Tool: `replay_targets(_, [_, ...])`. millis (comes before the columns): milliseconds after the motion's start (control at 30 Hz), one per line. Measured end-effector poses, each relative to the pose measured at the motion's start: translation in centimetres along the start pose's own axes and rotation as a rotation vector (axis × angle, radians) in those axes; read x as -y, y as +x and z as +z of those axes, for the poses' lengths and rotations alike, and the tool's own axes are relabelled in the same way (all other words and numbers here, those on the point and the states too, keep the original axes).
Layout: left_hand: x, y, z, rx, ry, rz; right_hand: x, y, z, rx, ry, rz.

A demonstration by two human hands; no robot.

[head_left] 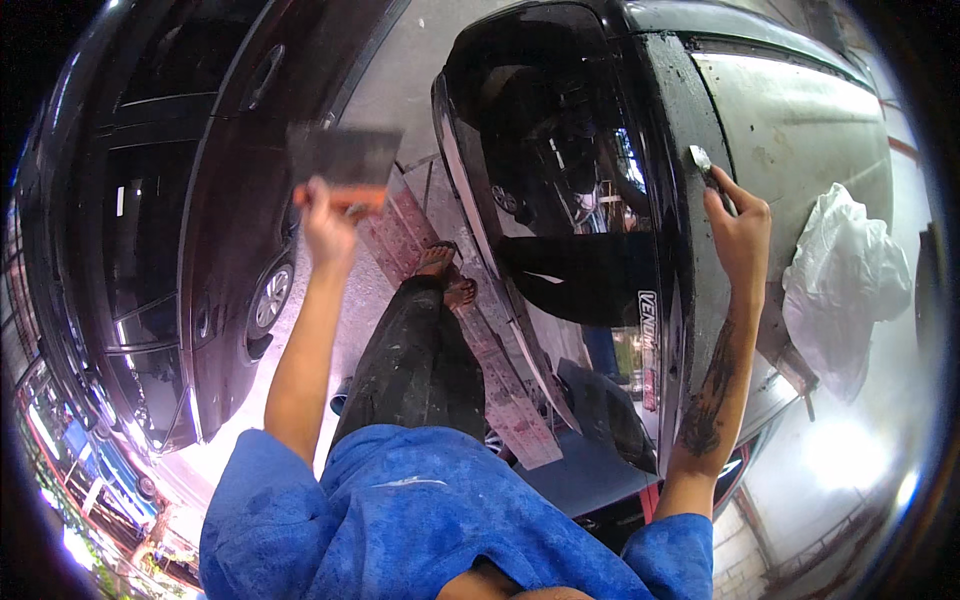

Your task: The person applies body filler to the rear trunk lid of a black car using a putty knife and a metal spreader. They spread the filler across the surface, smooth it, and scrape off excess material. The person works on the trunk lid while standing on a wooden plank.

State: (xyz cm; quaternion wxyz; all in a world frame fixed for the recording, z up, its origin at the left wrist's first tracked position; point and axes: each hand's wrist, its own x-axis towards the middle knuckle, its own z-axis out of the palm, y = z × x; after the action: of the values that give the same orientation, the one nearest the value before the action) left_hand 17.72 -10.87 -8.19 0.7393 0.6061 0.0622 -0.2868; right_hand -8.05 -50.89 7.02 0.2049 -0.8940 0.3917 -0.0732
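I've L hand (329, 232) gripping orange-handled spreader (350, 152), blurred; R hand (742, 222) gripping sm. scraper (700, 157) at blk car's grey strip (676, 90).

Grey floor (400, 95), bright white glare (848, 455) at right

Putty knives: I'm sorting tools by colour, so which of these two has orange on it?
The broad, dark-bladed putty knife in the left hand; the narrow putty knife in the right hand has a whitish tip and shows no orange.

A head fisheye looks down, close above the shirt (420, 510), rim seemingly blurred.
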Motion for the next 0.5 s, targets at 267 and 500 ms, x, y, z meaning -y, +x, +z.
replay_targets(267, [-3.4, -11.6, -9.8, -0.152, -0.023, -0.085, 1.4, 2.8, 1.4, -0.083, -0.13, 0.183])
replay_targets(500, [-2.6, -10.4, -7.4, -0.042, -0.04, -0.18, 4.1, 2.0, 0.9, -0.109, -0.1, 0.205])
